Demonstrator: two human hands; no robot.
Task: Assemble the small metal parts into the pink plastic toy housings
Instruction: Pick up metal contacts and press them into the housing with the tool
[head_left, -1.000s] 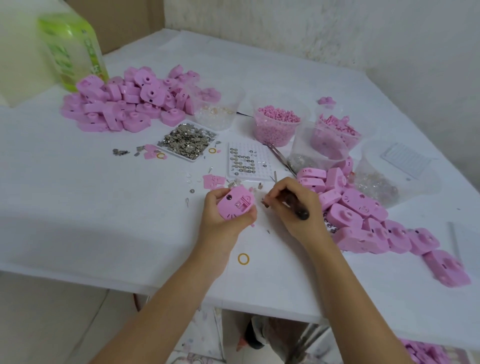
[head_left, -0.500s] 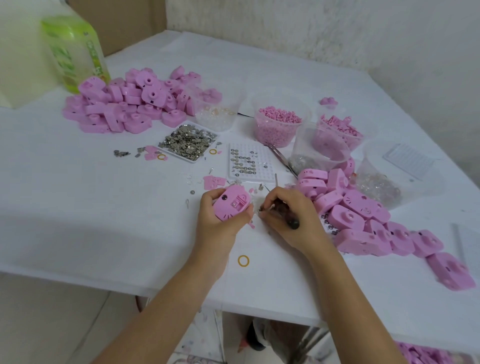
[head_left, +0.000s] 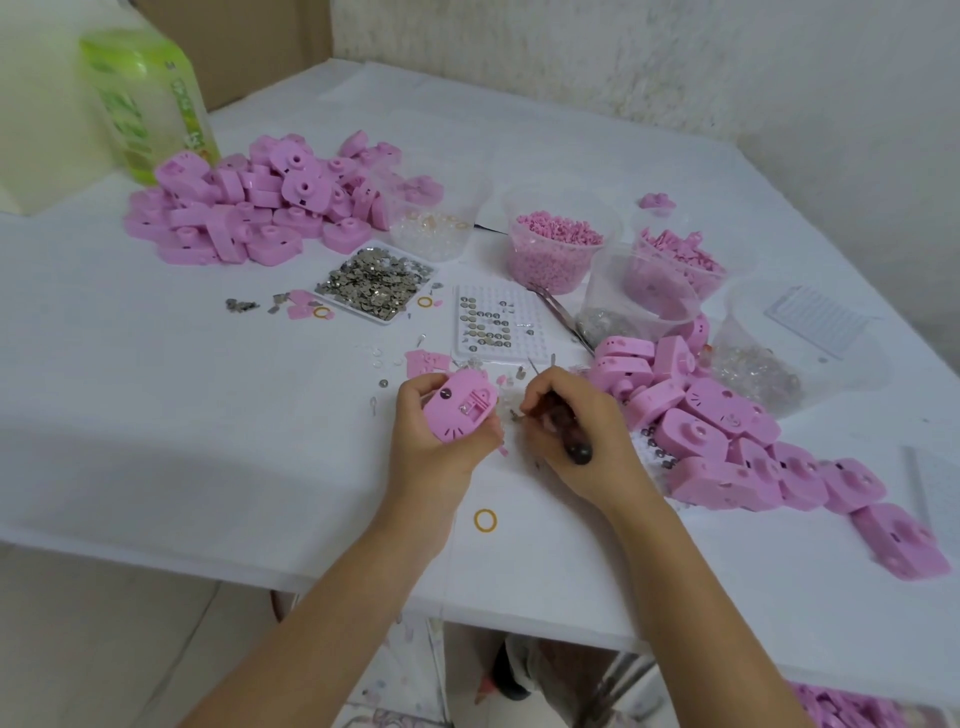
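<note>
The left hand (head_left: 434, 452) gripped a pink housing (head_left: 457, 410), fingers curled round it. Just right, the right hand (head_left: 582, 441) clasped a dark-handled tool (head_left: 569, 428). Beyond the grip, a tray (head_left: 363, 315) held metal parts (head_left: 374, 283); a tub (head_left: 563, 201) held pink pellets (head_left: 558, 231).

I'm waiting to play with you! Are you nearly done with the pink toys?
Not nearly. Probably done: the row of housings beside the right hand, though I can't be sure. In hand: the left hand grips one pink housing while the right hand holds a dark-handled tool near it. Left: the far pile of housings and a tray full of metal parts.
</note>
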